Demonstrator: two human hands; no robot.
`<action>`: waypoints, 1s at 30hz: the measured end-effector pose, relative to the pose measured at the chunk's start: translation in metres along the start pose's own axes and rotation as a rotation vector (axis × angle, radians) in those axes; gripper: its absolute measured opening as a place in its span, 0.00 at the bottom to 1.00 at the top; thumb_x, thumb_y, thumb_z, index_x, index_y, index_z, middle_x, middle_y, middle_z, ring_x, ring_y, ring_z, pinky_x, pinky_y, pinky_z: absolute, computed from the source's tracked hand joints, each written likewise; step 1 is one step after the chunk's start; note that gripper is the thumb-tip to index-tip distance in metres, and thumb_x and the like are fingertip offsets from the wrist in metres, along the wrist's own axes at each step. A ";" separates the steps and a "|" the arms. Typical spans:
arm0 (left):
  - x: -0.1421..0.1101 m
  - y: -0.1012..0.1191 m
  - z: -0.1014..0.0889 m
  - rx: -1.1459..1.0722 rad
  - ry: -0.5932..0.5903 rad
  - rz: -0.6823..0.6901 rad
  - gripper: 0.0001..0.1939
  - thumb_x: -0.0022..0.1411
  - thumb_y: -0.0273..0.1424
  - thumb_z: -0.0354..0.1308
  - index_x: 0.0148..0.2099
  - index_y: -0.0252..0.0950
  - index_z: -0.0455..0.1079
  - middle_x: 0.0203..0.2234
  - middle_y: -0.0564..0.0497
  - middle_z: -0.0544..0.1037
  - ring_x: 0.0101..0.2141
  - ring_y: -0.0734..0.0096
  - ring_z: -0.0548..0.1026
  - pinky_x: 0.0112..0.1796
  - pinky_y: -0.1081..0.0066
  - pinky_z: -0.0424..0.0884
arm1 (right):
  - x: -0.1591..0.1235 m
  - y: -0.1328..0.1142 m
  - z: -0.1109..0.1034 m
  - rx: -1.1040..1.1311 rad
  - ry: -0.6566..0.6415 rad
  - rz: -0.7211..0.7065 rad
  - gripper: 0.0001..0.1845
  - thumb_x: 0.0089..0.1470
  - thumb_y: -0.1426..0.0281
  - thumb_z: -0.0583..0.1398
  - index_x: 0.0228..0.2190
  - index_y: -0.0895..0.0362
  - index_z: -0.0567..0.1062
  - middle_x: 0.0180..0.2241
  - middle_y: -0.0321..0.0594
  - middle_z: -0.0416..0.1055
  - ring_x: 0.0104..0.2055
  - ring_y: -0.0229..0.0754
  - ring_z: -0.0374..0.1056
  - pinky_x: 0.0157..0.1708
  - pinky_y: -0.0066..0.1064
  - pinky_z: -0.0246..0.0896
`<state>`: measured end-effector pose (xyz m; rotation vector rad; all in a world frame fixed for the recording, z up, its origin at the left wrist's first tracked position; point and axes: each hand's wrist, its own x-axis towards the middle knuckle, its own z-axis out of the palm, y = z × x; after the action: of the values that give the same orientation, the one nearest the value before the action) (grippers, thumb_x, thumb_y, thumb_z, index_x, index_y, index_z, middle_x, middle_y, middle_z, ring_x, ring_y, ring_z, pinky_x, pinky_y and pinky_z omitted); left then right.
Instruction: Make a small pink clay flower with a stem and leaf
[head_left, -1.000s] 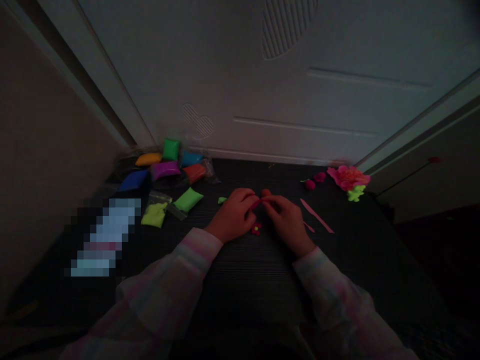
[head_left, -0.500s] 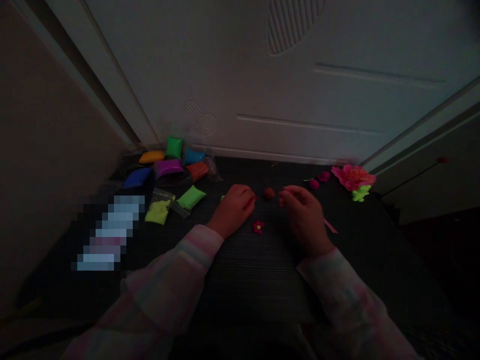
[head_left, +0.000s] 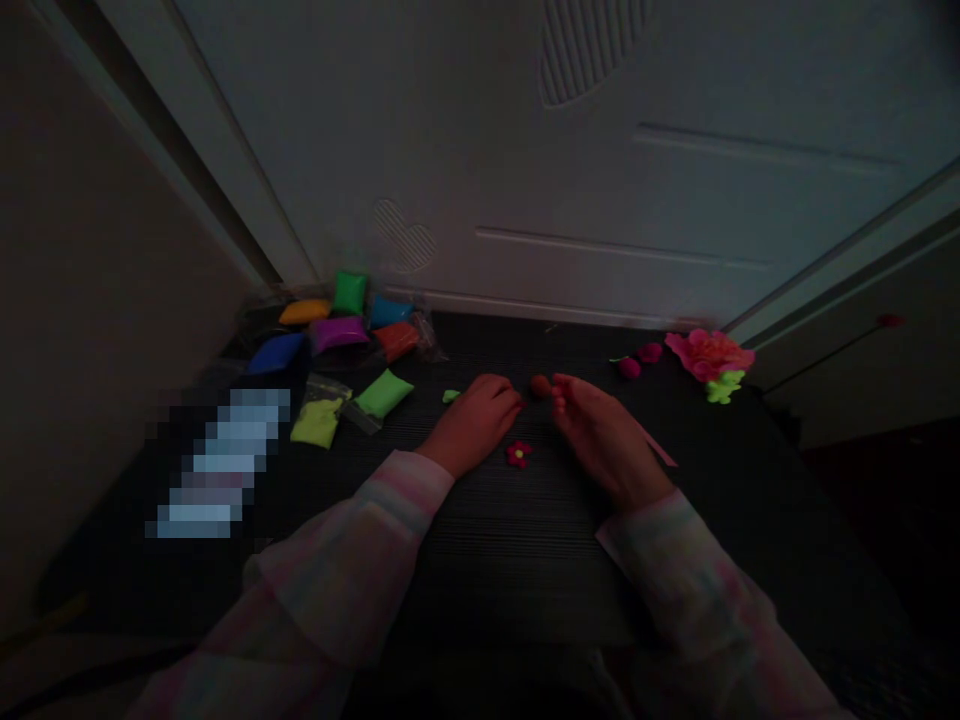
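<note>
My left hand [head_left: 480, 420] rests palm down on the dark tabletop, its fingers curled together. What lies under its fingertips is hidden. My right hand [head_left: 604, 435] is turned on its side, with fingers stretched toward the left hand and nothing visible in them. Between the fingertips of both hands sits a small brown-orange clay ball [head_left: 540, 385], close to the right fingertips. Just below it lies a small crimson clay flower [head_left: 518, 454] with a pale yellow centre. A bit of light green clay [head_left: 451, 396] shows beside the left hand.
Several bagged clay packs, among them a purple one [head_left: 339, 332] and a light green one [head_left: 383, 396], lie at the left. A blurred-out bright screen [head_left: 225, 460] is nearer. At the right are crimson clay pieces [head_left: 629, 368], a pink flower [head_left: 709, 354] and a pink strip [head_left: 661, 449].
My right hand's fingers have straightened from a pinch and moved slightly left. My left hand has shifted a little right, and the reddish bit at its fingertips is no longer visible.
</note>
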<state>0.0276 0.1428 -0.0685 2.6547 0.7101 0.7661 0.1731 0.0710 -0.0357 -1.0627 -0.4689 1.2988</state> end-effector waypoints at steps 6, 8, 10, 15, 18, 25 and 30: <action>0.000 0.001 -0.002 0.007 -0.019 -0.015 0.09 0.60 0.30 0.46 0.35 0.33 0.65 0.35 0.48 0.68 0.39 0.69 0.65 0.42 0.68 0.65 | -0.001 -0.003 0.003 0.047 0.029 0.058 0.09 0.50 0.75 0.54 0.30 0.59 0.74 0.33 0.39 0.72 0.33 0.29 0.68 0.37 0.17 0.64; 0.000 0.002 -0.002 0.006 -0.025 -0.022 0.09 0.60 0.30 0.46 0.36 0.33 0.65 0.35 0.48 0.68 0.40 0.69 0.64 0.43 0.68 0.65 | -0.001 -0.003 0.004 0.045 0.032 0.065 0.09 0.47 0.78 0.55 0.31 0.59 0.74 0.33 0.39 0.73 0.33 0.29 0.68 0.37 0.16 0.64; 0.000 0.002 -0.003 0.009 -0.030 -0.025 0.08 0.59 0.30 0.46 0.36 0.33 0.65 0.35 0.48 0.68 0.40 0.69 0.64 0.43 0.68 0.65 | -0.001 -0.003 0.003 0.029 0.030 0.065 0.09 0.46 0.78 0.57 0.31 0.59 0.74 0.32 0.39 0.73 0.31 0.28 0.68 0.36 0.16 0.64; -0.001 0.003 -0.003 0.008 -0.021 -0.032 0.08 0.59 0.30 0.46 0.37 0.33 0.65 0.35 0.48 0.68 0.40 0.69 0.64 0.42 0.68 0.65 | 0.000 -0.001 0.000 -0.035 0.034 0.012 0.08 0.39 0.75 0.62 0.28 0.57 0.75 0.30 0.35 0.73 0.28 0.26 0.66 0.31 0.14 0.63; -0.001 0.002 -0.003 0.000 -0.011 -0.030 0.08 0.59 0.30 0.46 0.37 0.33 0.65 0.36 0.48 0.68 0.40 0.69 0.64 0.42 0.67 0.65 | 0.000 -0.001 -0.001 -0.049 0.040 -0.018 0.08 0.34 0.74 0.65 0.24 0.55 0.74 0.26 0.31 0.72 0.24 0.25 0.64 0.27 0.13 0.62; -0.001 0.002 -0.004 -0.003 0.005 -0.024 0.08 0.58 0.29 0.48 0.37 0.33 0.65 0.36 0.47 0.68 0.40 0.68 0.64 0.42 0.67 0.65 | 0.000 0.000 -0.004 -0.203 0.047 -0.108 0.06 0.36 0.70 0.64 0.22 0.53 0.73 0.25 0.30 0.71 0.23 0.27 0.62 0.25 0.19 0.61; -0.001 0.001 -0.004 0.013 -0.008 -0.018 0.07 0.57 0.27 0.48 0.37 0.33 0.66 0.34 0.48 0.69 0.39 0.68 0.65 0.42 0.67 0.65 | 0.003 0.007 -0.006 -0.483 0.064 -0.211 0.10 0.45 0.65 0.59 0.31 0.54 0.73 0.31 0.36 0.72 0.29 0.32 0.65 0.33 0.28 0.61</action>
<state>0.0249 0.1419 -0.0652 2.6576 0.7387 0.7477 0.1750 0.0708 -0.0449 -1.4059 -0.8503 0.9825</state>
